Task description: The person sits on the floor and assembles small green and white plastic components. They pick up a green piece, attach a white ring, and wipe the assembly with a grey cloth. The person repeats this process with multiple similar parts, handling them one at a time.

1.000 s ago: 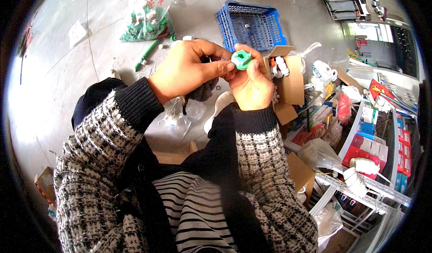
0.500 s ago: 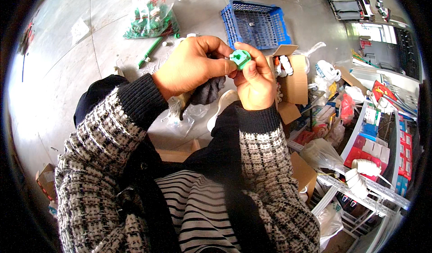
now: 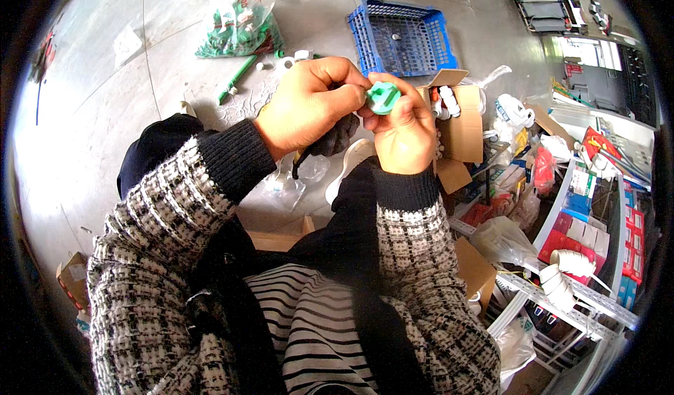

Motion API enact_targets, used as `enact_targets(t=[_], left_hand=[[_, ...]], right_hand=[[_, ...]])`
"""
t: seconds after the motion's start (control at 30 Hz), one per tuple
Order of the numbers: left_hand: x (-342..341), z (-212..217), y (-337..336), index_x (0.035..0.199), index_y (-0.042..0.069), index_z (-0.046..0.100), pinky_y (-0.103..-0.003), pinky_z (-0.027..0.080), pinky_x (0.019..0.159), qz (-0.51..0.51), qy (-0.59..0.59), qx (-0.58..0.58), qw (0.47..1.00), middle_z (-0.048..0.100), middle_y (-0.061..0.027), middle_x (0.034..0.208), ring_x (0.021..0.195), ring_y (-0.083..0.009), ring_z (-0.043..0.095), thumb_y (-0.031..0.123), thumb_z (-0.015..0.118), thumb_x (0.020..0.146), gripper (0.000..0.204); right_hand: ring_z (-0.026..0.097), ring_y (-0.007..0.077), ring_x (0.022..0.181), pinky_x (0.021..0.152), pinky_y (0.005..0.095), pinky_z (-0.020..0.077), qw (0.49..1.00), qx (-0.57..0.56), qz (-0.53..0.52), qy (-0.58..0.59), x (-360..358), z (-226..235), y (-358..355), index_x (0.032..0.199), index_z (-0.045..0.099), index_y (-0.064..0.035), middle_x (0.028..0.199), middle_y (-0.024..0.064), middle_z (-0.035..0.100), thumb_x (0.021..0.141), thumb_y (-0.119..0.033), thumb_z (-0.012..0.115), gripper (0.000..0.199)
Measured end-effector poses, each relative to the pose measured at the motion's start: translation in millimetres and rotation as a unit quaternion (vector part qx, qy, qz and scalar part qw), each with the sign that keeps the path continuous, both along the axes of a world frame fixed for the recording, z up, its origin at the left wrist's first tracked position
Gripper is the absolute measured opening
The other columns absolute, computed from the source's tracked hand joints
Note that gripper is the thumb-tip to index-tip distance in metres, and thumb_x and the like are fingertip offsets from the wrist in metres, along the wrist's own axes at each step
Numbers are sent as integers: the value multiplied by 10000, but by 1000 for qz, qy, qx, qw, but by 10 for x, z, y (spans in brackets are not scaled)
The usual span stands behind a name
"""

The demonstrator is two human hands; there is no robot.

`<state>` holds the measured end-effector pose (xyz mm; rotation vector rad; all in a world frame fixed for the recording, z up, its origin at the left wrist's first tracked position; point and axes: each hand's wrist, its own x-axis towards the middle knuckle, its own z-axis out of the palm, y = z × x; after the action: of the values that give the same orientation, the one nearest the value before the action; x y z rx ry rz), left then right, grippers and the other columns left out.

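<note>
A small round green plastic fitting (image 3: 383,98) with a notched, raised face is held up in front of me. My right hand (image 3: 406,129) grips it between thumb and fingers, the thumb below its face. From the other side, my left hand (image 3: 309,107) is closed in a pinch, its thumb and forefinger tips at the fitting's left edge. The fingers curled behind the fitting are partly hidden. Below my hands, a dark grey glove-like cloth (image 3: 333,139) shows in part, beside crumpled clear plastic (image 3: 284,188) on the floor.
Beyond my hands stand a blue plastic crate (image 3: 439,40) and a clear bag of green fittings (image 3: 242,33). A green pipe (image 3: 237,79) lies near white scraps. To the right are an open cardboard box (image 3: 463,132) of white parts and a cluttered metal shelf (image 3: 590,307).
The green fitting has turned in my fingers, so its face is tilted differently. My left hand has shifted slightly right and down, and both hands still hold the fitting.
</note>
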<state>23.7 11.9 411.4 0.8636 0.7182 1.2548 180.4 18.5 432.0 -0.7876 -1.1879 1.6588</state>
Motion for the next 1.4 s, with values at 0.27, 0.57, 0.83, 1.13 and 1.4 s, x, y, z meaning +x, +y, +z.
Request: enact_targets(t=[0.27,0.57,0.83,1.13,1.4], left_hand=[[-130,138,-26,864,-7,608,-231,428,654,35,195,97,975,590,-44,771,720,-102,540,88,584,815,110],[-174,138,29,823,31,629,-328,462,598,88,369,331,864,574,-96,707,663,-250,569,94,613,755,94],[-196,90,43,805,-3,608,-307,443,605,37,314,352,881,563,-101,698,652,-222,549,64,597,767,77],[-138,76,27,823,14,565,-234,388,594,98,246,132,955,500,-34,736,668,-109,468,99,575,829,86],[-212,186,9,824,29,632,-263,417,620,101,279,330,896,534,-59,803,731,-152,516,51,679,714,121]], right_hand=[[541,183,924,807,306,427,999,-10,-20,28,-8,45,33,1139,494,52,1019,113,575,861,-225,517,393],[529,203,938,844,328,398,993,63,-15,-103,85,80,41,1155,466,90,1063,150,549,853,-230,516,443],[515,154,984,886,264,359,994,49,22,-91,133,98,32,1109,536,53,1082,116,568,838,-262,546,416],[545,181,914,812,306,429,991,102,-7,-92,86,65,36,1164,452,74,1033,120,563,786,-292,625,554],[518,107,841,735,220,411,976,143,-14,-165,113,69,67,1108,530,-1,961,31,537,715,-149,710,457]])
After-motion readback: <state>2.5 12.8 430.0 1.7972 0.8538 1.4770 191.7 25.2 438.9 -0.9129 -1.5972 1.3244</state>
